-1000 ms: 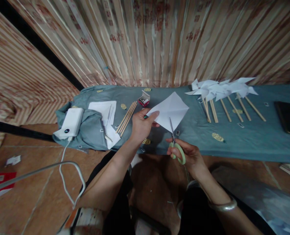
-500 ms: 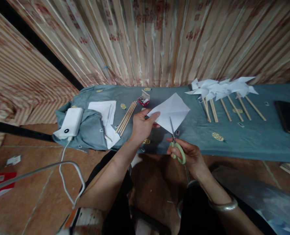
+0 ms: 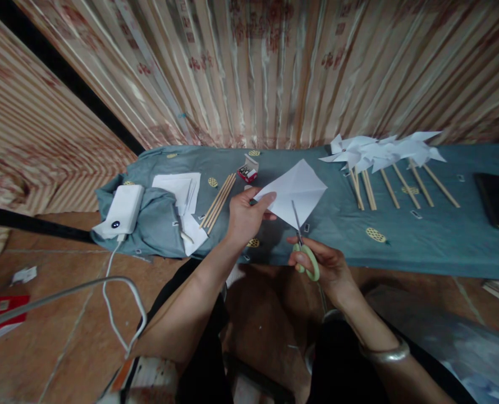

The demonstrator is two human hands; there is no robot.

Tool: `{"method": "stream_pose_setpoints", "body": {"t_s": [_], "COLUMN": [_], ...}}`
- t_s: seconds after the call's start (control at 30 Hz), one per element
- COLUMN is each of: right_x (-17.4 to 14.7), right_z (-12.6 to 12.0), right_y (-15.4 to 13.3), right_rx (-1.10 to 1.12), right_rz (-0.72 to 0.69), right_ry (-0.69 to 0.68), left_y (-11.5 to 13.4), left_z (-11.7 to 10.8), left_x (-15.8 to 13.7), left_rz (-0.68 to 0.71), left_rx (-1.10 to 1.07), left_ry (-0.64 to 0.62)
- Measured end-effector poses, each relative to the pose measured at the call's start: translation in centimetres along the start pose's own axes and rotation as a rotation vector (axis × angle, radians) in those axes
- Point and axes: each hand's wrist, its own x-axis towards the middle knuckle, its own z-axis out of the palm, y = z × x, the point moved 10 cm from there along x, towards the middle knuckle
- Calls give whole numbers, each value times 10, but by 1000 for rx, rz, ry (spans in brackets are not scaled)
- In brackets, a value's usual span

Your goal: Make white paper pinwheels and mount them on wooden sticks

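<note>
My left hand (image 3: pixel 248 217) pinches the left corner of a white square sheet of paper (image 3: pixel 296 185), thumb on top. The sheet is held up like a diamond and shows faint crease lines. Scissors (image 3: pixel 312 266) with pale green handles are in my right hand (image 3: pixel 323 264), fingers through the loops. Their blades lie at the sheet's lower corner and point toward its middle; the blades look nearly closed. Behind my left hand stands a small open red-and-white box (image 3: pixel 248 169) of little metal pieces. Several wooden sticks (image 3: pixel 218 203) lie to its left.
Several white paper pinwheels (image 3: pixel 375 152) on sticks lie at the back right. A dark phone-like device (image 3: pixel 497 199) is at the far right. On the left are more paper sheets (image 3: pixel 177 188) and a white power bank (image 3: pixel 125 210) with a cable. A green cloth (image 3: pixel 434 241) covers the table.
Almost nothing differs. Both hands, the sheet and the scissors keep nearly the same place; the view has shifted very slightly.
</note>
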Motion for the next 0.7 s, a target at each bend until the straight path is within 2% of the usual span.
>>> {"method": "stream_pose_setpoints", "body": {"t_s": [0.7], "right_x": [1], "right_z": [-1], "right_y": [-1], "right_rx": [2], "right_rz": [-26], "right_ry": [15], "left_y": [-4], "left_z": [2], "left_x": [-2], "left_rz": [-7], "left_rx": [-4], "left_ry": [-18]}}
